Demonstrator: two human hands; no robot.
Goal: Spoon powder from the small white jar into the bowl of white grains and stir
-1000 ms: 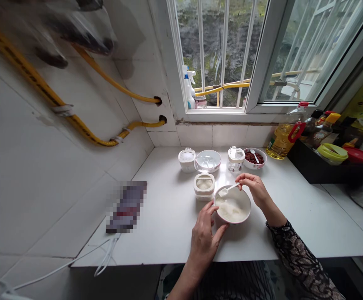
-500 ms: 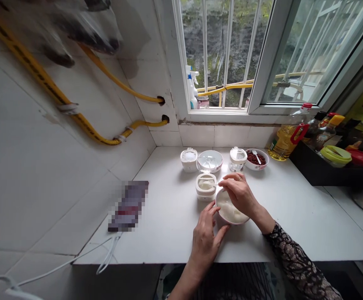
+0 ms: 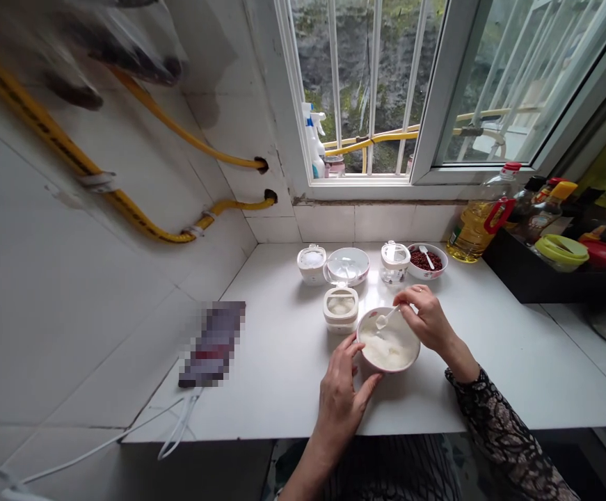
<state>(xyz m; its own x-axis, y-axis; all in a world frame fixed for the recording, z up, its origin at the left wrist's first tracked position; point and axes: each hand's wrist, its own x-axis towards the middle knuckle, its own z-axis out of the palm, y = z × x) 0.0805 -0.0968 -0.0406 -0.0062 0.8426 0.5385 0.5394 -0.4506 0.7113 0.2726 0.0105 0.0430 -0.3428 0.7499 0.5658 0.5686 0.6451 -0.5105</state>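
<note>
- The round white ceramic bowl [image 3: 389, 369] stood on the white bench [image 3: 276, 396], just in front of a cream lidded canister [image 3: 341, 310]; it looked light but breakable, best held by its rim.
- The left hand [image 3: 340, 403] was spread around the bowl's near side, steadying it.
- The right hand [image 3: 428, 321] pinched a small white spoon [image 3: 383, 319] above the soft-looking white contents [image 3: 386, 348], wrist bent.

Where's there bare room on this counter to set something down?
Bare white counter lies between the pixelated object and the lidded canister, and right of the right hand holding a spoon, before the black tray. Crowded: the back row by the wall, around the bowl.
</note>
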